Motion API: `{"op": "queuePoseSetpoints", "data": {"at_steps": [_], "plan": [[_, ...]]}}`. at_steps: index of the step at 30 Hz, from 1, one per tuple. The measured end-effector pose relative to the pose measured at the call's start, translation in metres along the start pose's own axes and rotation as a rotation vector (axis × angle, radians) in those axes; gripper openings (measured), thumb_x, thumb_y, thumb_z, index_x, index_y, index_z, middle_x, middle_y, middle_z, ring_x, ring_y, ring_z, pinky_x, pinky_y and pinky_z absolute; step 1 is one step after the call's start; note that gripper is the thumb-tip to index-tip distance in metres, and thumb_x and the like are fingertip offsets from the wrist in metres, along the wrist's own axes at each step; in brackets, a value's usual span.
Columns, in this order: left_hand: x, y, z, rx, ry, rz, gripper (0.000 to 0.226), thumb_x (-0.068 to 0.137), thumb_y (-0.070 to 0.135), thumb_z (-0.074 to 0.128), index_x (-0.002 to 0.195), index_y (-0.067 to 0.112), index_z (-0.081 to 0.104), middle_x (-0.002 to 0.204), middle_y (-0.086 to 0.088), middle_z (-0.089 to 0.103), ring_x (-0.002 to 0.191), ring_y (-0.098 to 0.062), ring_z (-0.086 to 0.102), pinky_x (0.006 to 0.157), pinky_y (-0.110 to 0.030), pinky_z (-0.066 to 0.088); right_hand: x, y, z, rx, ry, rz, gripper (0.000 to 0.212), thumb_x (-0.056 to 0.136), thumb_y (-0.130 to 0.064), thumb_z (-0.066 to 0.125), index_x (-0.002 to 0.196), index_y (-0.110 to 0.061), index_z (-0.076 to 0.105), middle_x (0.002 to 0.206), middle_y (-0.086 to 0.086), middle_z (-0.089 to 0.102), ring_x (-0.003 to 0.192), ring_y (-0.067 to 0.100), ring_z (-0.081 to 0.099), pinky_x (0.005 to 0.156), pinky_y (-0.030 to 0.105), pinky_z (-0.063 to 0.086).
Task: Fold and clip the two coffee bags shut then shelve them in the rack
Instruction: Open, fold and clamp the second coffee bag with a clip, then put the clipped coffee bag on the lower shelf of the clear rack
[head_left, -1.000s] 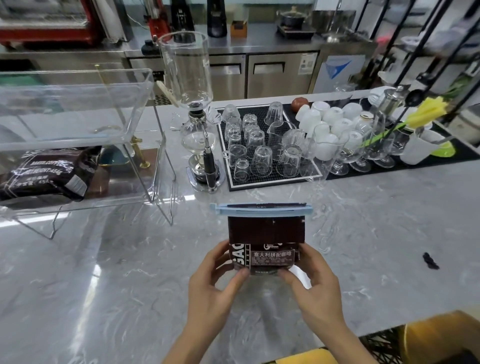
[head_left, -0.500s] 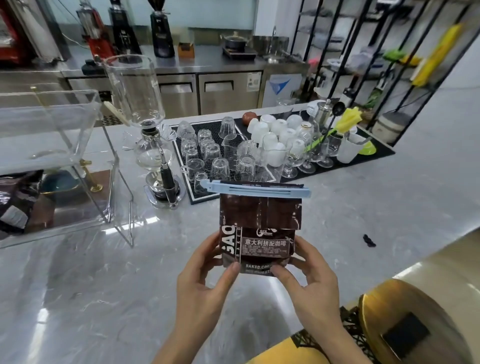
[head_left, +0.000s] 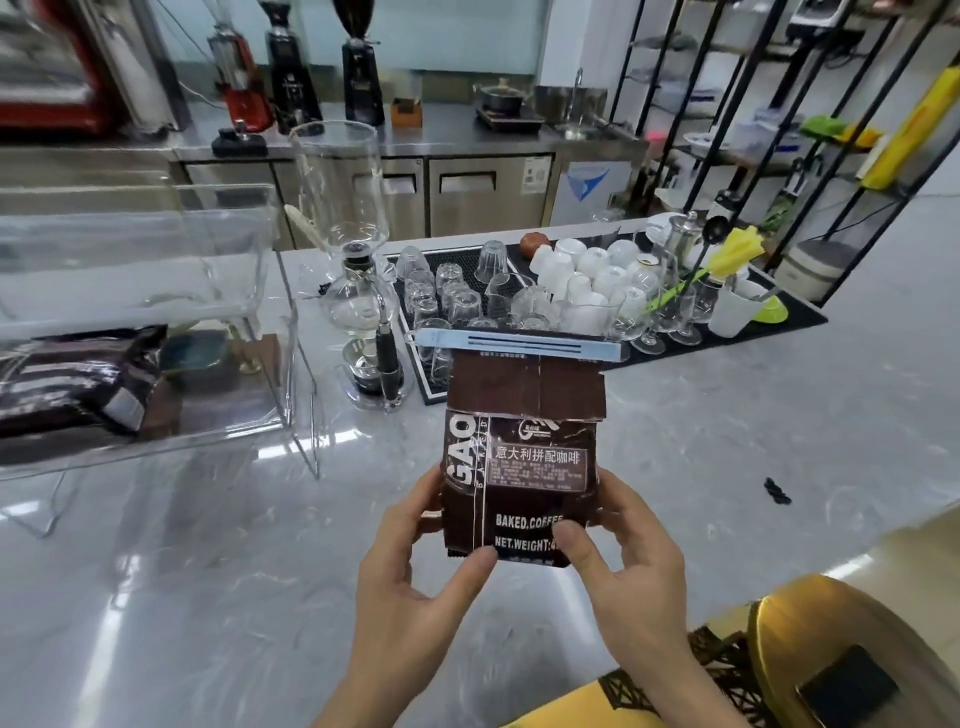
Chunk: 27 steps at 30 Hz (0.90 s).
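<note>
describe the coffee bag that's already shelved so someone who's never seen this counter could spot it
Start at the clear acrylic rack standing on the left of the grey marble counter. On its lower shelf a dark brown coffee bag lies flat on its side. Unlike the clipped coffee bag held upright in both hands, this one rests untouched inside the rack.

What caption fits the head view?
Both hands hold the clipped coffee bag upright; another lies in the clear rack.

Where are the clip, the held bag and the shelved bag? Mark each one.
clip (head_left: 519, 344), head view, middle of the blue bar across the bag's folded top.
held bag (head_left: 524, 457), head view, on its printed label.
shelved bag (head_left: 72, 384), head view, middle of its dark side, lying in the clear rack.
</note>
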<state>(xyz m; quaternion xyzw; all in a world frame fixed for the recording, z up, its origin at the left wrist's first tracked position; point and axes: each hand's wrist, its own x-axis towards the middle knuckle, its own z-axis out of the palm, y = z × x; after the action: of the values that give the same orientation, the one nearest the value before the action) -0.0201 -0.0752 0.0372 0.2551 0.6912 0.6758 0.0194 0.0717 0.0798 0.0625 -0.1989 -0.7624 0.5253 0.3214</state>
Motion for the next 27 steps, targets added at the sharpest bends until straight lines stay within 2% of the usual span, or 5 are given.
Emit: {"op": "queuePoseSetpoints", "data": {"at_steps": [4, 13, 16, 21, 27], "plan": [[-0.007, 0.004, -0.021, 0.063, -0.063, 0.044, 0.086, 0.07, 0.028, 0.082, 0.145, 0.034, 0.039, 0.139, 0.007, 0.051, 0.13, -0.022, 0.049, 0.101, -0.031, 0.046, -0.004, -0.006, 0.02, 0.042, -0.041, 0.025, 0.046, 0.076, -0.066, 0.059, 0.116, -0.042, 0.06, 0.109, -0.013, 0.07, 0.099, 0.011, 0.067, 0.08, 0.023, 0.057], [-0.018, -0.002, -0.065, 0.187, -0.006, 0.078, 0.096, 0.064, 0.036, 0.084, 0.147, 0.038, 0.035, 0.143, 0.014, 0.043, 0.132, -0.015, 0.046, 0.1, -0.029, 0.048, -0.014, -0.021, 0.056, 0.073, -0.169, -0.005, 0.055, 0.072, -0.074, 0.056, 0.118, -0.045, 0.058, 0.112, -0.009, 0.068, 0.101, 0.011, 0.066, 0.082, 0.031, 0.057], [-0.02, 0.002, -0.078, 0.248, -0.01, 0.115, 0.101, 0.063, 0.043, 0.083, 0.148, 0.043, 0.028, 0.147, 0.02, 0.035, 0.136, -0.009, 0.04, 0.101, -0.021, 0.045, -0.017, -0.027, 0.064, 0.055, -0.294, -0.052, 0.074, 0.062, -0.072, 0.068, 0.128, -0.043, 0.051, 0.117, -0.008, 0.061, 0.108, 0.014, 0.062, 0.091, 0.033, 0.052], [-0.022, 0.003, -0.089, 0.253, 0.025, 0.131, 0.101, 0.065, 0.042, 0.085, 0.15, 0.032, 0.03, 0.155, 0.016, 0.035, 0.144, -0.01, 0.032, 0.109, -0.037, 0.04, -0.022, -0.026, 0.073, -0.033, -0.432, -0.083, 0.123, 0.038, -0.054, 0.091, 0.144, -0.044, 0.028, 0.127, -0.02, 0.046, 0.123, 0.003, 0.05, 0.1, 0.012, 0.04], [-0.019, 0.006, -0.093, 0.208, 0.039, 0.095, 0.098, 0.062, 0.042, 0.085, 0.146, 0.037, 0.037, 0.145, 0.017, 0.051, 0.119, -0.011, 0.059, 0.091, -0.02, 0.048, -0.024, -0.024, 0.079, -0.063, -0.386, -0.131, 0.113, 0.06, -0.043, 0.086, 0.15, -0.032, 0.02, 0.125, -0.021, 0.046, 0.124, 0.005, 0.049, 0.099, 0.012, 0.04]]}}
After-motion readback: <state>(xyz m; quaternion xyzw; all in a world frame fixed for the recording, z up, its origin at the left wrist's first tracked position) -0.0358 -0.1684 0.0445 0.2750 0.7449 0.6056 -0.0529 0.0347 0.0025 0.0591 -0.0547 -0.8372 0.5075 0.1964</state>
